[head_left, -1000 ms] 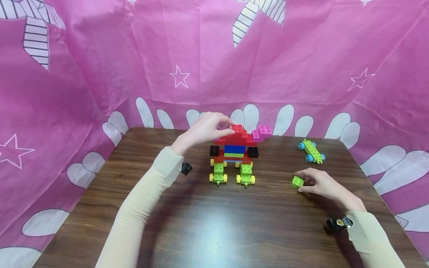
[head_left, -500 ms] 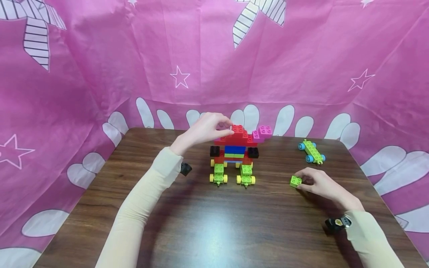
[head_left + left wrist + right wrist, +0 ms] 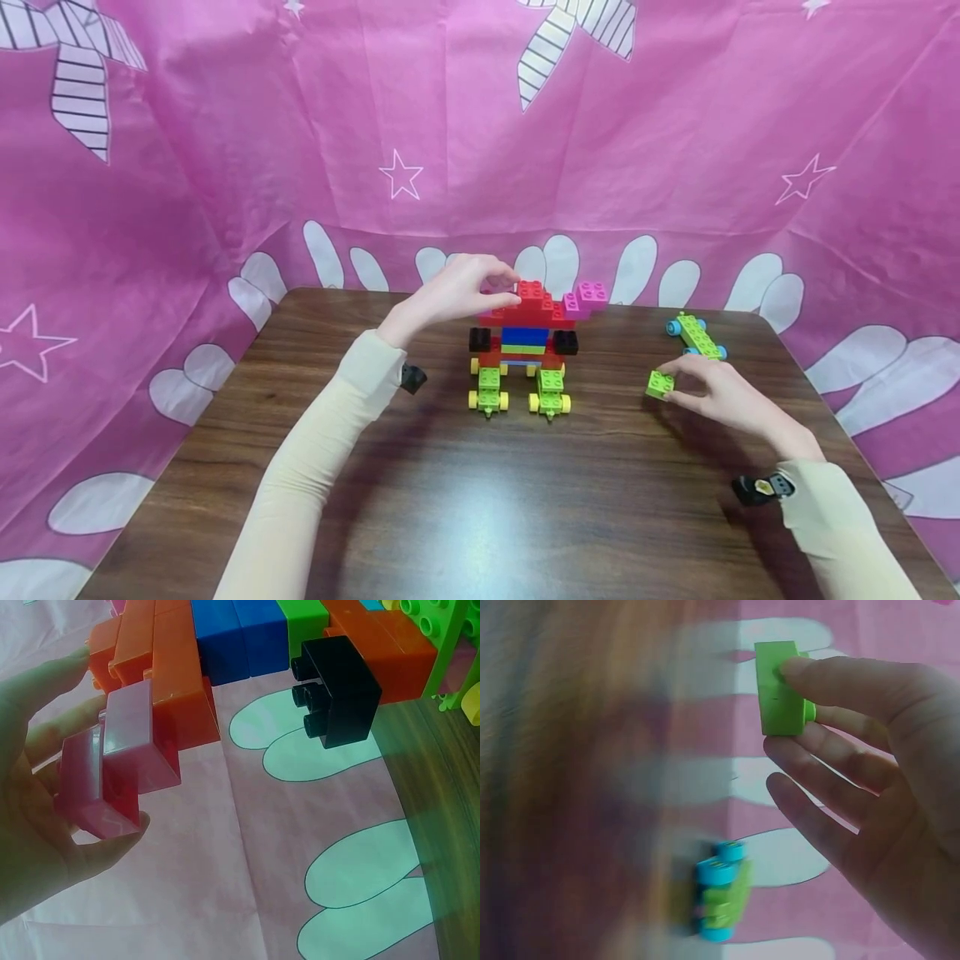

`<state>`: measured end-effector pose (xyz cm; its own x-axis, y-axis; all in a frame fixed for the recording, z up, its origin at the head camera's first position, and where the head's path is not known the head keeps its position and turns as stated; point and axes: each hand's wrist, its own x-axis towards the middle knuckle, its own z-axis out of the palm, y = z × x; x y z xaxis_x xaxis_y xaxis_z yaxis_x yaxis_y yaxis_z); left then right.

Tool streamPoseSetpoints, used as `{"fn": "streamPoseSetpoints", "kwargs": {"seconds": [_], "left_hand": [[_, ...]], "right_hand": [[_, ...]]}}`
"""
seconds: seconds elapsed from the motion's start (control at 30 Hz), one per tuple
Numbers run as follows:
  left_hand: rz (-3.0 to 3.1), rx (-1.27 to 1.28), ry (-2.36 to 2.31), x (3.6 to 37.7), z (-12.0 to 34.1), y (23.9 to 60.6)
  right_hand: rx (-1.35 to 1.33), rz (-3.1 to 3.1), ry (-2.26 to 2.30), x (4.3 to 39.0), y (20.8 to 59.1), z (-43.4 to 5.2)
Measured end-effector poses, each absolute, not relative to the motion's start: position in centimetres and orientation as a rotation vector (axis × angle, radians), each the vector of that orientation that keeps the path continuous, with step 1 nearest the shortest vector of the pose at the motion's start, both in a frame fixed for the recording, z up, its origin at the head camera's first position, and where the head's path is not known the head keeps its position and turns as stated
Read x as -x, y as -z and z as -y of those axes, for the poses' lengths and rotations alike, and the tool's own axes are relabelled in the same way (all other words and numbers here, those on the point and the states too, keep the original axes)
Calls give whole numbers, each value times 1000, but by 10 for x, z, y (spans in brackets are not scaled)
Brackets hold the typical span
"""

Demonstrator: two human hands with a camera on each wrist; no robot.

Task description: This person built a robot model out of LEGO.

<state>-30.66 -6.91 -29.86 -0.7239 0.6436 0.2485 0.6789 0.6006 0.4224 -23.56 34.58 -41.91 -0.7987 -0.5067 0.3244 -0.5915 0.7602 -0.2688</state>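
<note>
On tabletop, mid-field: block vehicle [image 3: 525,337], red upper deck, blue and green middle, black side blocks, two green wheeled bases in front.
Left hand [image 3: 457,292]: raised at upper left corner of vehicle; fingers and thumb curled round a pink brick [image 3: 112,776] against the red layer (left wrist view).
Right hand [image 3: 716,396]: to the right of vehicle, near tabletop's right side; thumb and forefinger pinching green brick [image 3: 660,383], other fingers loosely spread; brick seemingly lifted clear of the surface, contact hard to confirm.
Green brick, position: at fingertips, pointing left toward vehicle; short, squarish, no marked long axis.
Key relation: vehicle lies left and slightly farther back from green brick; bare wood between, well apart.
Nearer hand: right hand for the brick; left hand already on the vehicle.
Pink block on vehicle [image 3: 588,293]: overhanging the upper right corner, on the side facing the right hand.
Green chassis with blue wheels [image 3: 697,336]: just behind right hand, long axis slanted toward back left.
Edges: right tabletop edge [image 3: 840,417] near right wrist; pink cloth backdrop [image 3: 675,150] close behind vehicle.
Open room: wide bare tabletop in front of vehicle and between the forearms.
</note>
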Motion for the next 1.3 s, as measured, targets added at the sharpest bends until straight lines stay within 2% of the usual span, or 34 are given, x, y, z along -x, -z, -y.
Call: {"fn": "streamPoseSetpoints", "kwargs": {"seconds": [0.37,0.7,1.3], "left_hand": [[2735,1136,797,306,71,300],[2757,1061,936,302,93,299],[2673,905,1092,295,137,313]], "right_hand": [[-909,2554,-534,245,361,-325],[-972,2502,-523,251,313,-303],[-993,2583,-539,270,272,-264]]}}
